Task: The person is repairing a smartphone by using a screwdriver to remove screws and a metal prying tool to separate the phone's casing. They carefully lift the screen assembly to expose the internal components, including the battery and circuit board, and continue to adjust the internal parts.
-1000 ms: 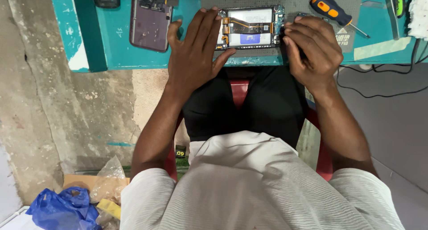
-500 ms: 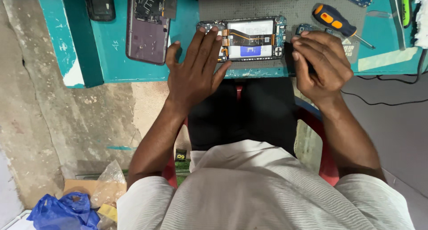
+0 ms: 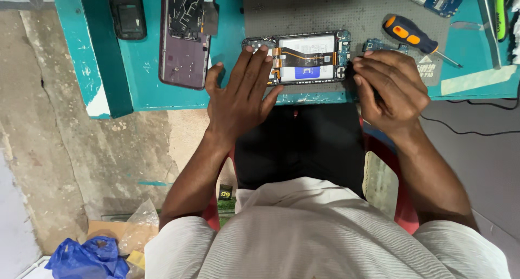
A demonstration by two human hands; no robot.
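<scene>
Now your left hand [image 3: 241,97] lies flat, fingers spread, pinning the opened phone [image 3: 297,57] to the counter [image 3: 146,89]; your right hand [image 3: 387,89] curls at its edge, grip hidden. Keep it braced.

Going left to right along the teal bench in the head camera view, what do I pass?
Small black phone → purple phone back housing → left hand → opened phone → right hand → orange-handled screwdriver.
</scene>
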